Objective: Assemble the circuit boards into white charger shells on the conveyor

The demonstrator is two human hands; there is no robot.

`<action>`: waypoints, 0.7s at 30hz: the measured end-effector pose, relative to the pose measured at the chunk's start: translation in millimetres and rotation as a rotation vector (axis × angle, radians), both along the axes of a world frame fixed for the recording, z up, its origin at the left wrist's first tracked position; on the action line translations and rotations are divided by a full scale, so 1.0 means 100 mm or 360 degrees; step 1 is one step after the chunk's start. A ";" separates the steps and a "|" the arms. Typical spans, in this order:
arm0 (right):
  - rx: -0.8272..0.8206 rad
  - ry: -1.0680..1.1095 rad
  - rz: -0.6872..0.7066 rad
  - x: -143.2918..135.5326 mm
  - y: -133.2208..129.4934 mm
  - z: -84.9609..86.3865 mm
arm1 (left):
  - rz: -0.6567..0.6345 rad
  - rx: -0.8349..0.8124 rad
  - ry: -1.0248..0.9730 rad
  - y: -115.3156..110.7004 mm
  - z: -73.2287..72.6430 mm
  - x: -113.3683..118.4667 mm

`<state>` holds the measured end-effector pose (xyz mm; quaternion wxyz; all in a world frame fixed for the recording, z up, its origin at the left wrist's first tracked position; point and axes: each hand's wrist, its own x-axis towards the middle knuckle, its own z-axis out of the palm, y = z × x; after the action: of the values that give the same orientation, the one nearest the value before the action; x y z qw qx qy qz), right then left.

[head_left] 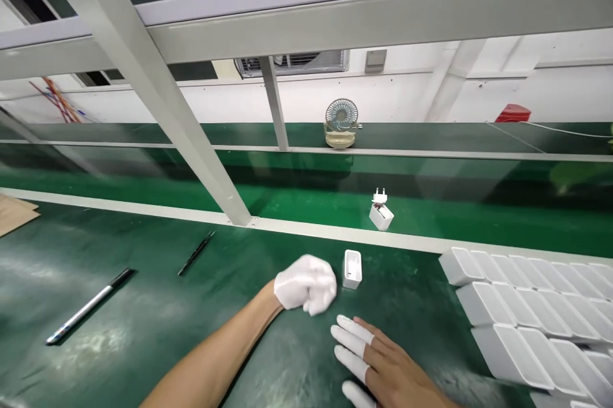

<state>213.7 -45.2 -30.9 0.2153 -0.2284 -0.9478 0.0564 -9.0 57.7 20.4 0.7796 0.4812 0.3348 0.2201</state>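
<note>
My left hand point(306, 285), in a white glove, is curled into a fist just above the green work surface. Whatever its fingers may hold is hidden from view. Right beside it, to the right, stands a small white charger housing point(352, 269), open at the top. My right hand point(383, 360) has white finger covers on and lies flat at the lower middle, its fingers stretched out toward the left with nothing in them. Beyond the metal strip, on the green belt, sits another white charger housing point(382, 216) with a two-pin plug piece on top.
Rows of white housings point(517, 312) fill the right side. On the left lie a silver-and-black pen point(89, 307), black tweezers point(196, 253) and brown cardboard point(16, 213). A slanted metal post point(167, 95) rises from the strip. A small fan point(341, 122) stands farther back.
</note>
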 end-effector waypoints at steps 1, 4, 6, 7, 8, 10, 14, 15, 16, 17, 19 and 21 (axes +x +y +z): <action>0.0024 0.0027 0.0015 0.00 0.01 -0.05 | -0.0290 -0.0076 0.0025 -0.01 0.04 -0.01; 0.0031 0.0156 0.0033 0.01 0.04 -0.21 | -0.1022 -0.0328 -0.0046 -0.02 0.11 0.02; -0.0006 0.0192 0.0041 0.05 0.05 -0.30 | -0.1190 -0.0428 -0.0127 -0.01 0.08 0.04; -0.0032 0.0190 0.0040 0.07 0.05 -0.33 | -0.1194 -0.0442 -0.0145 0.00 0.05 0.05; -0.0063 0.0179 0.0037 0.09 0.05 -0.37 | -0.1190 -0.0444 -0.0148 0.01 0.02 0.06; -0.0122 0.0166 0.0039 0.12 0.05 -0.42 | -0.1205 -0.0448 -0.0146 0.02 -0.03 0.07; -0.0192 0.0235 0.0019 0.16 0.02 -0.51 | -0.1250 -0.0498 -0.0166 0.03 -0.06 0.06; -0.0200 0.0263 0.0000 0.16 0.02 -0.52 | -0.1261 -0.0510 -0.0155 0.02 -0.05 0.05; -0.0199 0.0286 -0.0019 0.16 0.02 -0.54 | -0.1261 -0.0512 -0.0139 0.02 -0.03 0.05; -0.0186 0.0290 -0.0028 0.16 0.02 -0.55 | -0.1247 -0.0502 -0.0122 0.01 -0.01 0.04; -0.0123 0.0252 -0.0005 0.17 0.02 -0.56 | -0.1202 -0.0460 -0.0097 0.00 0.02 0.05; -0.0056 0.0219 0.0043 0.16 0.02 -0.56 | -0.1179 -0.0409 -0.0096 -0.01 0.04 0.06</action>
<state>229.7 -43.4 -86.7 0.2751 -0.2148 -0.9326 0.0914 -3.5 56.9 24.7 0.8696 0.4613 0.1403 -0.1058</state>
